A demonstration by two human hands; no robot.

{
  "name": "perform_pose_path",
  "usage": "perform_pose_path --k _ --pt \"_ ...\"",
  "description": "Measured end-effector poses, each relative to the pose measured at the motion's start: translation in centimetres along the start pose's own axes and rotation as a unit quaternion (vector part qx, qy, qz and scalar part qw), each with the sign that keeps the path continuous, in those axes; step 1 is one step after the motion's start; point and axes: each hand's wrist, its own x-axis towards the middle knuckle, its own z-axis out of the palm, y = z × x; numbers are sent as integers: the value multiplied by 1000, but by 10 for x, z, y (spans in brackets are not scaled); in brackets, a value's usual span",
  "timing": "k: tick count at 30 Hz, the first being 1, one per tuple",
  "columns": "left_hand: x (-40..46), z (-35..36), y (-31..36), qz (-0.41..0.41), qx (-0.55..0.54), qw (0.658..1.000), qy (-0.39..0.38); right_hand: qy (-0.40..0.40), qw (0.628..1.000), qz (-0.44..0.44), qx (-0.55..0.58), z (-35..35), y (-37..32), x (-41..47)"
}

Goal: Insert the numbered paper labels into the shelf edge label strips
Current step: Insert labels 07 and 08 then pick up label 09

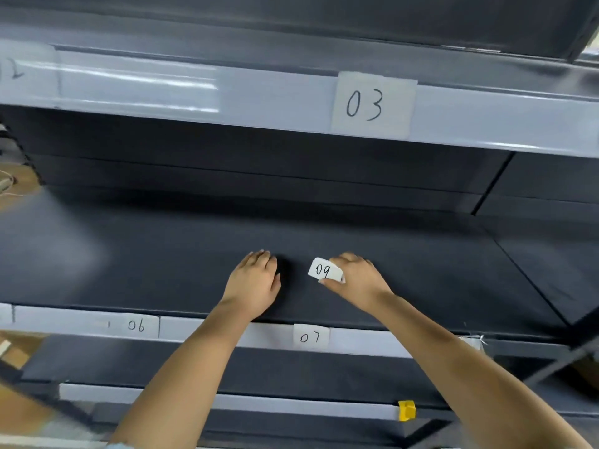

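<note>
My right hand (pixel 355 280) grips a small stack of white paper labels (pixel 325 270) over the dark middle shelf; the top label reads 09. My left hand (pixel 256 283) rests beside it on the shelf, fingers loosely bent, holding nothing. The label strip (pixel 207 330) along this shelf's front edge holds a label 06 (pixel 136 325) and a label 07 (pixel 310 337). The upper shelf's strip (pixel 259 98) carries a larger label 03 (pixel 372 105), and another label at its far left edge is cut off by the frame.
A lower shelf's strip (pixel 227 401) ends at a yellow end cap (pixel 406 410). Brown cardboard (pixel 19 348) lies at the lower left. The dark shelf board (pixel 162 254) stretches wide around both hands, with the upper shelf overhanging it.
</note>
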Motion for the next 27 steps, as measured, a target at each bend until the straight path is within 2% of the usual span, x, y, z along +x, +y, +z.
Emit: perform_pose_path --k 5,10,15,18,24,27 --pt "-6 -9 -17 14 0 1000 13 15 1000 -2 -7 -1 -46 0" --pt "-34 -19 -55 76 -9 997 24 50 998 26 -5 12 -103 -16" --pt "-92 -30 -119 128 -7 992 12 98 991 65 64 45 -175 -39" --pt "-135 -34 -168 114 -6 993 11 80 991 85 69 71 -228 -59" --pt "-216 -48 -249 104 -31 992 61 52 994 70 65 98 -313 -84" --pt "-251 -38 -273 70 -63 993 64 45 997 54 41 114 -346 -91"
